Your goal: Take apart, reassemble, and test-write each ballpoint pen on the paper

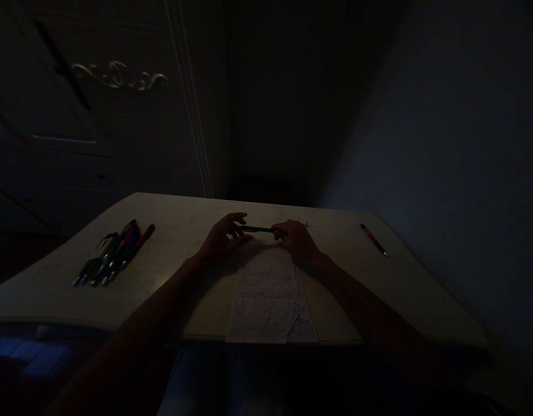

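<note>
A dark green pen lies crosswise between my hands, just above the far end of a sheet of paper. My right hand is closed on its right end, fingers curled round it. At the other end, my left hand has thumb and fingers bent about the pen's tip; the index finger stands a little off it. Below them the creased paper, covered in handwriting, reaches the table's near edge. Its right side looks torn or folded. Dim light hides fine detail at the fingertips.
A bunch of several pens lies on the left of the pale table. One red and black pen lies apart on the right. Beyond stand a dark cabinet with an ornate handle and a wall at right.
</note>
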A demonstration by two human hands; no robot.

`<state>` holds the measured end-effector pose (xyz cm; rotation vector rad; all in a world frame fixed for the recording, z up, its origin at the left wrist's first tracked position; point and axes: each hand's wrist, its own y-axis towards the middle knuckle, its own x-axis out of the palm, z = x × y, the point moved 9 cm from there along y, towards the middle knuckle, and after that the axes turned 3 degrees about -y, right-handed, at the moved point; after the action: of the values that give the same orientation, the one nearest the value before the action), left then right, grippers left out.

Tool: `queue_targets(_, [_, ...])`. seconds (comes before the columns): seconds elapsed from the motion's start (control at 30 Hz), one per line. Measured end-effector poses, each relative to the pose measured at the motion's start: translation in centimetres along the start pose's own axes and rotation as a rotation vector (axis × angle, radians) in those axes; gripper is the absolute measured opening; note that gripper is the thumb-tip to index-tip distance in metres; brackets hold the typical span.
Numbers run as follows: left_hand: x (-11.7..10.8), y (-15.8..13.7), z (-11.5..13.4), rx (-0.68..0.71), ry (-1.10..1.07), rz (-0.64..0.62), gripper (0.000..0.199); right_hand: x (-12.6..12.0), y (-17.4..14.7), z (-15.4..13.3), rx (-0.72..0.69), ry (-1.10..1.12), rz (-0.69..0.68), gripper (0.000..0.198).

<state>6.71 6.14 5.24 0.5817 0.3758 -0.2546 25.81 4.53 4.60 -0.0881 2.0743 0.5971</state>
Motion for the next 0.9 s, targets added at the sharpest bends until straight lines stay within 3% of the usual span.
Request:
queue_targets(0.13, [0.1,0.0,0.0,-0.004,0.076,-0.014,0.033,-0.1,0.0,-0.1,0.0,-0.004,0.011,0.029])
queue_targets(0.33, [-0.3,-0.5,-1.4,-0.214,0.116,-0.018,0.06,0.0,-0.1,-0.3,-0.036,0.003,0.024,0.029])
queue_targets(0.43, [-0.9,-0.4,-1.3,-0.176,0.035,0.025,0.052,-0.2,-0.1,0.0,-0.024,0.014,0.045,0.028])
queue_targets(0.53, [-1.1,-0.2,-0.8,-0.067,-0.024,0.056,0.069,-0.4,-0.1,0.6,0.012,0.03,0.058,0.026])
queue_targets(0.63, [-0.5,-0.1,-0.7,-0.01,0.002,0.014,0.044,-0.3,0.0,0.9,0.03,0.036,0.055,0.025])
queue_targets(0.73, [-0.4,-0.1,-1.2,-0.061,0.05,0.001,0.034,-0.2,0.0,0.7,0.006,0.033,0.043,0.027])
queue_targets(0.9, [-0.5,-0.4,-1.4,-0.164,0.129,-0.013,0.051,0.0,0.0,0.2,-0.023,0.018,0.025,0.029])
